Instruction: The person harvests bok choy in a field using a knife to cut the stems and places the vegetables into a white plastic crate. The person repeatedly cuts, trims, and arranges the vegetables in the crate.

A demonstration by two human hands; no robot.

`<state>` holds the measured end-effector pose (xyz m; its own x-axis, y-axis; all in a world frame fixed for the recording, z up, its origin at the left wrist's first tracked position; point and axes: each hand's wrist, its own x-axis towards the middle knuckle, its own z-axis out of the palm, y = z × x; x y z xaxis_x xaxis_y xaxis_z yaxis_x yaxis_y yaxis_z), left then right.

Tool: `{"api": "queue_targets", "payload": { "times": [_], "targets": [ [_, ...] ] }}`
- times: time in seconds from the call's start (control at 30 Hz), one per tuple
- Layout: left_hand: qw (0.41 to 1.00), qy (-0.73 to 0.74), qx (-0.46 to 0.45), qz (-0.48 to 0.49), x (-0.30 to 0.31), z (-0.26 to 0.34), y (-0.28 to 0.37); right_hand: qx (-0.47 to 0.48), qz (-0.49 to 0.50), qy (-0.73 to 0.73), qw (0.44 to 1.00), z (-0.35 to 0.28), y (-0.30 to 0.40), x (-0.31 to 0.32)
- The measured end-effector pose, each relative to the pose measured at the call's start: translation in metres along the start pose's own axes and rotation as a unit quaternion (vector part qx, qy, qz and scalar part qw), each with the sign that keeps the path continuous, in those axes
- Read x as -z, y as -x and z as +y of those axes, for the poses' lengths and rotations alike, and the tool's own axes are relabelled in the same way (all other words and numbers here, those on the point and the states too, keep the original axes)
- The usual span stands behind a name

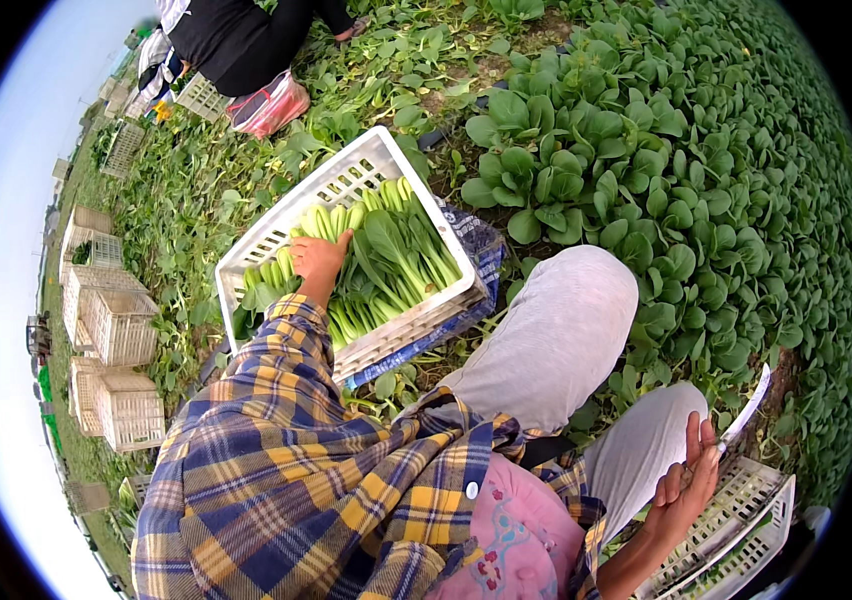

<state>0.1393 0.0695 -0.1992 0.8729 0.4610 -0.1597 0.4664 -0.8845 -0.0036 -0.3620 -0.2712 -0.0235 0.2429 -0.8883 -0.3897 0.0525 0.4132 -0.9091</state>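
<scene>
My left hand [317, 259] rests among leafy greens in a white plastic crate [279, 219], its thumb spread to one side and its fingertips hidden between the stems. The greens, bok choy [403, 259], lie packed in rows with pale stems and dark leaves. At lower right, my right hand [685, 480] holds a knife [747, 405] between thumb and fingers, two fingers raised. The knife's curved blade points up and away from me; its handle is mostly hidden by the hand.
Blue printed sheeting [482, 244] lies under the crate. Growing bok choy [666, 187] covers the right side. Another white crate [752, 517] stands beside my right hand. Stacked crates [122, 322] line the left. Ahead, a person [234, 45] sits low by a pink-red bag [276, 105].
</scene>
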Motion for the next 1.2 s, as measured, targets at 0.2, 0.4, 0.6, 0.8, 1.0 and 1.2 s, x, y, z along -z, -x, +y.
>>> {"api": "queue_targets", "payload": {
  "times": [0.2, 0.4, 0.6, 0.8, 1.0, 1.2],
  "targets": [
    [0.985, -0.007, -0.057, 0.162, -0.028, -0.010, 0.029, -0.014, 0.020, 0.016, 1.000, 0.003, 0.004, -0.007],
    [0.839, -0.209, -0.086, 0.495, -0.051, -0.031, -0.023, 0.003, 0.067, 0.018, 0.998, -0.002, 0.001, -0.022],
    [0.809, -0.103, -0.284, 0.504, -0.061, -0.015, 0.047, 0.126, 0.230, -0.007, 0.965, -0.014, 0.021, 0.016],
    [0.824, 0.000, -0.375, 0.425, -0.066, -0.003, 0.041, 0.255, 0.383, 0.038, 0.887, -0.037, 0.037, 0.056],
    [0.837, 0.061, -0.410, 0.357, -0.061, 0.012, 0.038, 0.236, 0.480, 0.192, 0.823, 0.006, 0.024, 0.119],
    [0.830, 0.097, -0.459, 0.303, -0.053, 0.032, 0.046, 0.209, 0.415, 0.349, 0.814, 0.127, -0.010, 0.219]
  ]
}}
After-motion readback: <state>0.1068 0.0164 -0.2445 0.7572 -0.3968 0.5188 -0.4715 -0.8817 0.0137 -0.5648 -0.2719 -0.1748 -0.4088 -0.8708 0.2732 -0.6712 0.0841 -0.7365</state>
